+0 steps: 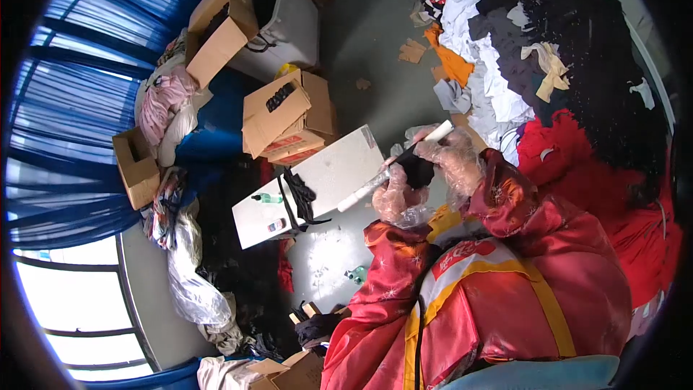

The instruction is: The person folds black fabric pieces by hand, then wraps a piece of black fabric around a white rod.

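Observation:
A white rod-like tube [353, 199] runs diagonally in front of my body, with black cloth [416, 170] at its middle between my hands. My left hand [393, 198], in a clear plastic glove, is closed round the lower-left part of the tube. Nearer the upper-right end, my right hand [456, 159], also in clear plastic, grips the tube beside the black cloth. Whether the cloth is wound on the tube or only held against it, I cannot tell. Red shiny sleeves cover both arms, and a white apron [451, 267] with yellow edging lies over my lap.
On a white bench [339, 160] lie black straps [299, 196], a green bottle [267, 198] and a small jar [276, 224]. Cardboard boxes [278, 119] stand behind it. Heaped black fabric [577, 50] and red fabric [570, 152] cover the right side. Blue curtains [79, 101] hang left.

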The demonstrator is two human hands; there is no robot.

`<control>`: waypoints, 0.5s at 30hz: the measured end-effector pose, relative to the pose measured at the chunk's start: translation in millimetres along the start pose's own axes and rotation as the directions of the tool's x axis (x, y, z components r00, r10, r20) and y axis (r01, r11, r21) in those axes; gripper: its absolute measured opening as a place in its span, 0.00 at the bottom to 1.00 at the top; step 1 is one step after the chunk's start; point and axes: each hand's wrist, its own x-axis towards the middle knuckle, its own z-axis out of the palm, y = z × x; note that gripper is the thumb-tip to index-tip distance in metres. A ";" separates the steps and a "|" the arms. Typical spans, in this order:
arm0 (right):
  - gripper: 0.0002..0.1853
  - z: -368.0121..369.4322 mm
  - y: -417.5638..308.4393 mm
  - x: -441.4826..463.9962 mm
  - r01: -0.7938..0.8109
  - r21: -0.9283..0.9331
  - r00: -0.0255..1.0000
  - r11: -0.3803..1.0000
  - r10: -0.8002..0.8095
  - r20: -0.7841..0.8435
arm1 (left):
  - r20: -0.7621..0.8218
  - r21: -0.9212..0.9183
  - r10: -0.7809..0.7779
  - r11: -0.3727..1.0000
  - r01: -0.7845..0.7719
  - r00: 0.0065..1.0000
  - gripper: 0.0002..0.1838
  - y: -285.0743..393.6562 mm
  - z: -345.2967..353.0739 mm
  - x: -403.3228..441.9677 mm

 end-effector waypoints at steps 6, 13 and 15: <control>0.15 -1.2 3.2 3.5 0.089 -0.005 0.993 0.996 -0.088 0.074 | 0.026 -0.023 0.048 0.999 -0.047 0.998 0.19 3.1 -8.1 3.3; 0.13 1.0 7.8 4.5 0.005 -0.145 0.997 0.989 0.006 0.077 | 0.007 0.021 0.079 0.997 -0.080 0.997 0.17 11.7 3.6 -2.6; 0.13 7.2 -2.7 -0.1 -0.037 -0.070 0.997 0.997 0.041 0.068 | -0.012 0.061 0.073 0.996 -0.072 0.997 0.18 12.7 5.3 -5.1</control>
